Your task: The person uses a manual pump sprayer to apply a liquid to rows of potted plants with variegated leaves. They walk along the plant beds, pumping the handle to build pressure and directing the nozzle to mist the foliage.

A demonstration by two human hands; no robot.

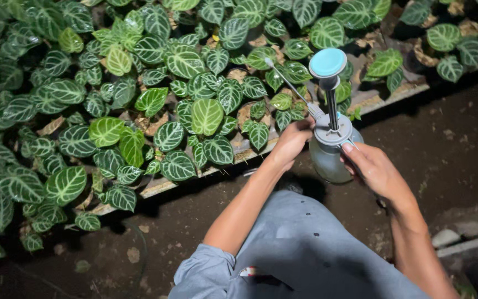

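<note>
A: Where is the spray bottle [332, 148] sitting right now?

B: It is hanging in the air just off the front edge of the plant bench [380, 99], above the dirt floor [449, 144]. The person's left hand [292, 141] is closing around the base of the thin nozzle wand where it leaves the grey cap, fingers curled shut on it. The right hand [376, 170] is wrapping the far side of the bottle near the cap, thumb lying on the rim, fingers gripping behind.

A: How is it likely handling?

B: The body looks like cloudy, stiff plastic, so it is probably giving little under the grip. How full it is cannot be told, so the weight is uncertain; with water inside it would be pulling downward. The tall pump rod with its blue knob [328, 62] is making it top-heavy, and the wand seems too slender to carry any load.

A: So the best hold?

B: Around the body or the cap collar, not the rod or wand. The veined leaves [206, 115] are sitting close by.
</note>
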